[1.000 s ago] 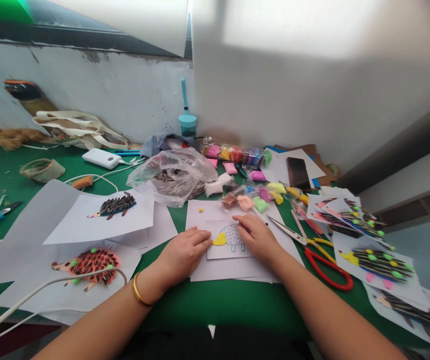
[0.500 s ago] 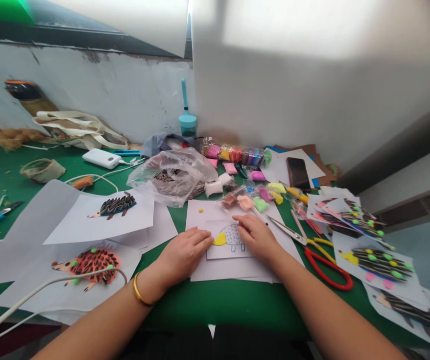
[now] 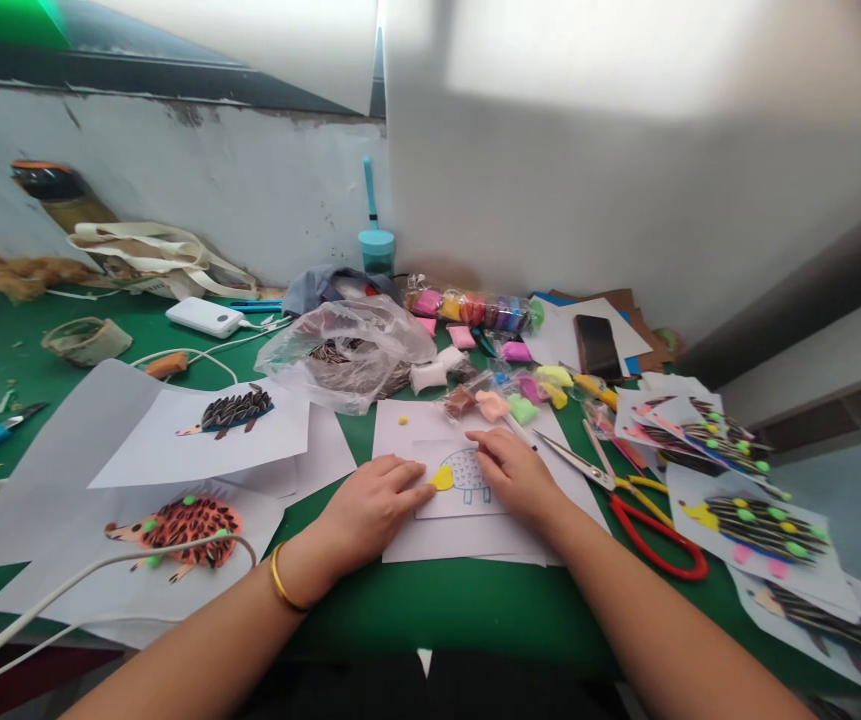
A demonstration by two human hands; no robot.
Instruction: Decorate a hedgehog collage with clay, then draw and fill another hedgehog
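Note:
A small white card (image 3: 449,505) bears a blue line drawing of a hedgehog (image 3: 464,468) with a dotted body and two feet. Flat yellow clay (image 3: 442,479) covers its head end. My left hand (image 3: 379,500) lies palm down, fingers stretched, an index fingertip touching the clay's left edge. On the card's right part rests my right hand (image 3: 514,475), fingers extended over the drawing's back; neither hand grips anything. Under the card are larger white sheets (image 3: 430,545), with a tiny yellow clay ball (image 3: 402,421) near the top.
Red-handled scissors (image 3: 655,520) lie at the right, beside finished hedgehog cards (image 3: 764,535). Clay packets (image 3: 494,405), a plastic bag of seeds (image 3: 347,350) and a phone (image 3: 597,348) sit behind. At the left are seed-covered hedgehog pictures (image 3: 190,530), a white cable (image 3: 100,565) and a power bank (image 3: 203,317).
My left index finger has slid slightly right and down along the yellow clay's edge, and more of the clay's lower left is covered. My right hand stays in place.

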